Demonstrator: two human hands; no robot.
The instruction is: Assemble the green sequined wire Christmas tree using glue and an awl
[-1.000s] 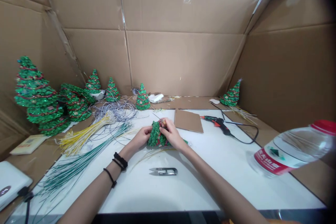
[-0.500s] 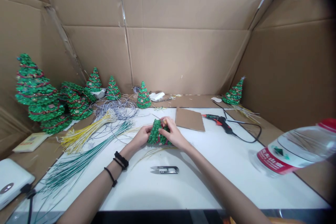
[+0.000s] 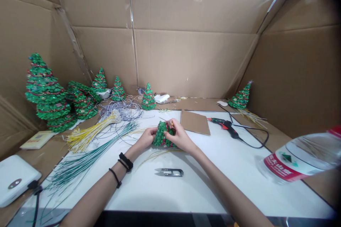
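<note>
A small green tinsel tree [image 3: 160, 135] with red trim lies tilted between my hands over the white table. My left hand [image 3: 149, 137] grips its left side. On its right side, my right hand [image 3: 179, 135] presses with thumb and fingers, and a small tan-handled tool [image 3: 172, 123] with a thin pointed shaft sticks out among those fingers. Thin pale yellow strands [image 3: 157, 153] lie beneath the tree. Thread snips [image 3: 169, 172] rest on the table nearer to me.
Yellow [image 3: 90, 133] and green wire bundles [image 3: 93, 159], tangled cord [image 3: 124, 108] and finished trees [image 3: 49, 92] stand left. A cardboard piece [image 3: 195, 122], glue gun [image 3: 225, 126] and large bottle [image 3: 295, 158] are right. A white device [image 3: 17, 181] sits front left.
The whole view has shifted slightly, so things appear a little farther right. Both hands keep their hold on the small tree, with hardly any change in finger position.
</note>
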